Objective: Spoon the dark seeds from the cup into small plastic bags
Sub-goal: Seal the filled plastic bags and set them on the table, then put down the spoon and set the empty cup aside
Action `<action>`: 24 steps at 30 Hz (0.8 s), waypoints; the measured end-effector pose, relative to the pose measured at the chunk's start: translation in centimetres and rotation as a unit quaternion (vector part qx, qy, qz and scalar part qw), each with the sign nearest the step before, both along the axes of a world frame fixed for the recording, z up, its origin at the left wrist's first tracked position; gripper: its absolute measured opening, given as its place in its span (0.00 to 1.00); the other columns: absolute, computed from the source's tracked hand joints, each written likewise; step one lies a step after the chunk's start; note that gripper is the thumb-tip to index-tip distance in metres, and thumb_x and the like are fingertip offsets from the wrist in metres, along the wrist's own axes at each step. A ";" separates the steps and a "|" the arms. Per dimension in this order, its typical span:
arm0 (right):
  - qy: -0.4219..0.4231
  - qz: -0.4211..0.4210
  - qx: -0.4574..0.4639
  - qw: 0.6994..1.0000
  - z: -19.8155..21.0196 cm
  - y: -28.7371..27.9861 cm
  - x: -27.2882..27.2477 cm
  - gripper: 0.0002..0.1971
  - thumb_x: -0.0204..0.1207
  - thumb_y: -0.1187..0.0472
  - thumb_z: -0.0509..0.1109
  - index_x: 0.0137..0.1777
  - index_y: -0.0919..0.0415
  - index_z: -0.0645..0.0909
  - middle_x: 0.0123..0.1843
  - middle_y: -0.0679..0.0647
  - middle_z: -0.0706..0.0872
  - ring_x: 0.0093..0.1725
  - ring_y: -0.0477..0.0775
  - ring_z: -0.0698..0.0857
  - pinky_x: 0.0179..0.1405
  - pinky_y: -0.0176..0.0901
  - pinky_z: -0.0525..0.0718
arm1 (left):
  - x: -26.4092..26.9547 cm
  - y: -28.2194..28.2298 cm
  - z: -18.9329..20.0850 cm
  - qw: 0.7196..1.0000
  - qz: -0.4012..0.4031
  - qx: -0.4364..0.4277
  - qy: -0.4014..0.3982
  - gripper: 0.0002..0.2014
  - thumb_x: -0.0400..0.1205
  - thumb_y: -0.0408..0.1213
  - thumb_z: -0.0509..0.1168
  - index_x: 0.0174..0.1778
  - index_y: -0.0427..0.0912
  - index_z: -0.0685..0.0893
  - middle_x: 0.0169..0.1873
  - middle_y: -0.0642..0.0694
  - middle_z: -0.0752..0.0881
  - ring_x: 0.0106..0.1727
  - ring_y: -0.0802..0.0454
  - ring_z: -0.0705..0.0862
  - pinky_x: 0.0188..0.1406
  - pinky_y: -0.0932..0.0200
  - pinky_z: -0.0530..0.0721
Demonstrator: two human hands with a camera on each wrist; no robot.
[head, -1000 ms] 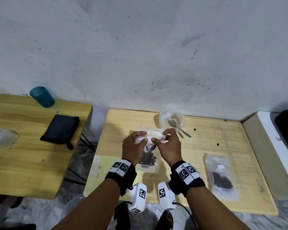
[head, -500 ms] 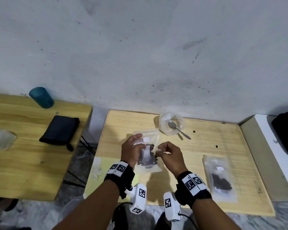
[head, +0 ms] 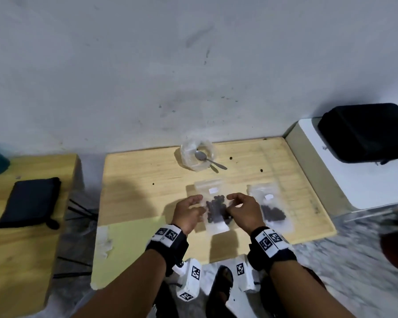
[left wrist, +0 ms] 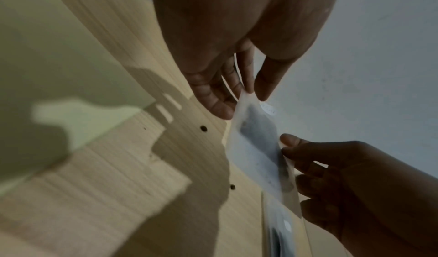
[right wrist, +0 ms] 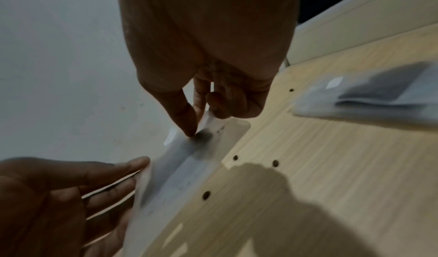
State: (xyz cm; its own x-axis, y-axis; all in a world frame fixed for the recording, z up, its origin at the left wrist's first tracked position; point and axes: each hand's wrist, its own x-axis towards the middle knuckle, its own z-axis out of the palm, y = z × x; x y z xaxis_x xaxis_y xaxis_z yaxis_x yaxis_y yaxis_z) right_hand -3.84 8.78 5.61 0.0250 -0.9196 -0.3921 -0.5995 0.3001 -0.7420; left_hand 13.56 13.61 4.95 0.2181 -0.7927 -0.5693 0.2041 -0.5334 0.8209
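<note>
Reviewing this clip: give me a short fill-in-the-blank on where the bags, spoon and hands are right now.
1. The spoon rests with its bowl inside the clear ____.
2. The bag of seeds is held between the left hand and the ____ hand.
3. The second filled bag lies flat on the table, on the person's ____ side of the held one.
4. The black pouch lies on the ____ table.

Missing words: cup; right; right; left

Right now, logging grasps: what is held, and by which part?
Both hands, left and right, pinch the small clear plastic bag of dark seeds by its side edges.
</note>
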 end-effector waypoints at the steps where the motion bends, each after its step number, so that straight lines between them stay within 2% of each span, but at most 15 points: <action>1: 0.013 -0.007 0.003 1.000 -0.1 -0.1 -1.5 0.14 0.71 0.67 0.72 0.53 0.50 0.85 0.48 0.51 0.88 0.47 0.56 0.89 0.53 0.50 0.88 | -1.5 -0.5 -0.2 1.000 -0.016 0.005 -0.007 0.20 0.78 0.23 0.67 0.66 0.40 0.82 0.62 0.47 0.81 0.51 0.47 0.85 0.47 0.52 0.88; 3: 0.041 -0.021 0.014 0.999 -0.3 -0.4 -4.1 0.16 0.72 0.65 0.72 0.60 0.52 0.84 0.54 0.51 0.87 0.50 0.54 0.88 0.57 0.50 0.87 | -4.3 -1.4 -0.6 0.999 -0.042 0.013 -0.019 0.22 0.78 0.25 0.67 0.68 0.42 0.82 0.64 0.48 0.80 0.50 0.48 0.87 0.57 0.47 0.87; 7: 0.113 -0.026 0.008 0.993 -0.2 -1.3 -9.6 0.20 0.73 0.61 0.72 0.66 0.52 0.83 0.65 0.54 0.84 0.62 0.58 0.84 0.59 0.45 0.81 | -10.6 -3.5 -1.3 0.997 -0.075 0.025 -0.018 0.22 0.77 0.25 0.67 0.68 0.42 0.82 0.59 0.48 0.83 0.43 0.50 0.86 0.57 0.44 0.87; 10: 0.144 -0.023 0.018 0.989 -0.5 -2.3 -13.0 0.22 0.72 0.60 0.73 0.68 0.51 0.82 0.69 0.55 0.82 0.64 0.60 0.83 0.58 0.46 0.81 | -14.6 -5.1 -1.7 0.996 -0.081 0.041 -0.014 0.21 0.78 0.25 0.67 0.68 0.40 0.80 0.51 0.50 0.83 0.44 0.48 0.85 0.59 0.43 0.86; 14: 0.158 -0.008 0.036 0.987 -1.6 -3.8 -16.2 0.25 0.71 0.57 0.75 0.70 0.51 0.81 0.70 0.55 0.81 0.64 0.60 0.84 0.59 0.46 0.80 | -18.2 -6.9 -2.7 0.994 -0.080 0.066 -0.015 0.22 0.76 0.24 0.67 0.67 0.40 0.81 0.63 0.45 0.82 0.55 0.41 0.86 0.62 0.43 0.85; 15: 0.161 -0.002 0.040 0.986 -1.9 -4.1 -16.8 0.25 0.71 0.56 0.75 0.70 0.51 0.80 0.70 0.54 0.80 0.64 0.60 0.84 0.59 0.46 0.80 | -18.7 -7.2 -3.2 0.994 -0.079 0.073 -0.015 0.22 0.75 0.24 0.68 0.66 0.40 0.82 0.65 0.43 0.82 0.56 0.39 0.86 0.61 0.45 0.85; 17: 0.165 0.011 0.049 0.985 -2.6 -4.4 -17.7 0.26 0.71 0.55 0.76 0.71 0.50 0.80 0.71 0.54 0.80 0.65 0.60 0.84 0.60 0.47 0.81 | -19.6 -7.6 -3.7 0.993 -0.076 0.088 -0.014 0.23 0.74 0.23 0.67 0.67 0.38 0.81 0.66 0.40 0.82 0.54 0.33 0.87 0.51 0.48 0.86; 18: 0.166 0.018 0.053 0.985 -2.8 -4.4 -18.0 0.27 0.71 0.55 0.77 0.71 0.49 0.79 0.71 0.54 0.79 0.65 0.60 0.83 0.60 0.47 0.81 | -19.8 -7.8 -4.1 0.992 -0.080 0.092 -0.017 0.24 0.74 0.23 0.67 0.67 0.38 0.81 0.67 0.40 0.81 0.57 0.31 0.86 0.50 0.46 0.86; 20: 0.166 0.028 0.057 0.984 -3.3 -4.4 -18.5 0.26 0.71 0.55 0.76 0.71 0.49 0.79 0.71 0.54 0.79 0.65 0.60 0.83 0.60 0.48 0.82 | -19.9 -8.0 -4.5 0.991 -0.091 0.093 -0.030 0.24 0.74 0.25 0.68 0.68 0.39 0.81 0.68 0.41 0.81 0.62 0.33 0.84 0.56 0.41 0.86; 21: 0.165 0.032 0.055 0.984 -3.6 -4.5 -18.7 0.25 0.72 0.56 0.75 0.71 0.49 0.79 0.72 0.54 0.78 0.65 0.60 0.83 0.59 0.47 0.82 | -19.9 -8.1 -4.4 0.991 -0.090 0.092 -0.031 0.23 0.75 0.26 0.68 0.68 0.40 0.80 0.67 0.42 0.81 0.61 0.36 0.85 0.55 0.44 0.86; 22: 0.163 0.033 0.050 0.985 -3.6 -4.6 -18.7 0.25 0.72 0.56 0.75 0.71 0.49 0.79 0.72 0.54 0.76 0.64 0.61 0.84 0.56 0.46 0.81 | -19.7 -8.1 -4.3 0.991 -0.090 0.092 -0.029 0.22 0.76 0.27 0.68 0.67 0.42 0.80 0.67 0.43 0.81 0.59 0.39 0.86 0.48 0.49 0.88; 24: 0.154 0.024 0.025 0.988 -3.4 -5.0 -18.5 0.24 0.73 0.52 0.74 0.71 0.48 0.78 0.73 0.52 0.74 0.62 0.60 0.84 0.53 0.44 0.79 | -19.1 -8.1 -4.0 0.992 -0.084 0.085 -0.027 0.18 0.78 0.28 0.67 0.64 0.44 0.81 0.64 0.41 0.82 0.53 0.41 0.86 0.30 0.61 0.81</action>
State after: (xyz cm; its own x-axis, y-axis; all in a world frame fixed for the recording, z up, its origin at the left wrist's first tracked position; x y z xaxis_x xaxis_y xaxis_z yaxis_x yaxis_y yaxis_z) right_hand -22.32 3.76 2.20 -0.0592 -0.8997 -0.4324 -0.8086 0.2972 -0.5078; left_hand -5.50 5.53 0.91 0.1249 -0.7138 -0.6891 0.0589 -0.6880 0.7233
